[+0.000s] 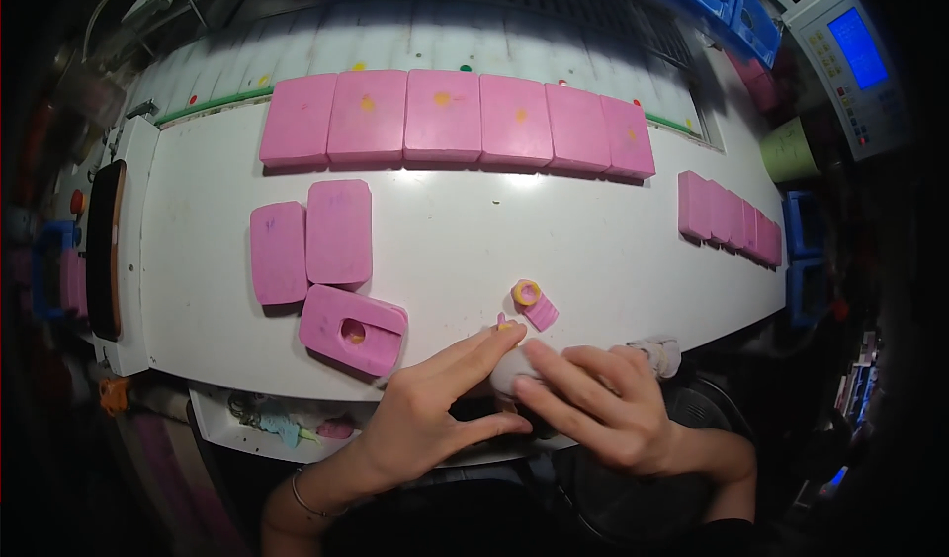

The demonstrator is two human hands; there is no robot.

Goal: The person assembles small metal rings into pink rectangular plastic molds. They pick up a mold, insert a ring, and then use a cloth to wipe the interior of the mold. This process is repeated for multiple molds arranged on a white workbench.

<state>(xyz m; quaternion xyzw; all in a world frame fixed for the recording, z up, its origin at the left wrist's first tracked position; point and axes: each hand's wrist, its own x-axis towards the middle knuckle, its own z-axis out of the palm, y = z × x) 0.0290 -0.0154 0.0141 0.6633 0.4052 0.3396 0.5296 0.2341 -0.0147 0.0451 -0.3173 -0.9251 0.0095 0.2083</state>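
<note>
Near the table's front edge, my two hands meet around a small whitish rounded piece (pixel 508 369); its kind is hard to make out, as my fingers cover much of it. My left hand (pixel 420 414) curls around it, index finger on top and thumb below. My right hand (pixel 608 414) presses bent fingertips against its right side. A small pink and yellow tip (pixel 504 324) pokes out beyond my left index finger. Just past my fingertips lie a yellow ring-shaped piece (pixel 527 293) and a short ribbed pink piece (pixel 540 312).
Several pink blocks (pixel 443 117) stand in a row across the back. More pink blocks (pixel 339 231) lie at left, one with an oval hollow (pixel 354 332). Smaller pink blocks (pixel 727 213) line the right edge. A whitish bundle (pixel 657 355) sits beside my right hand; an open drawer (pixel 222 424) is below left.
</note>
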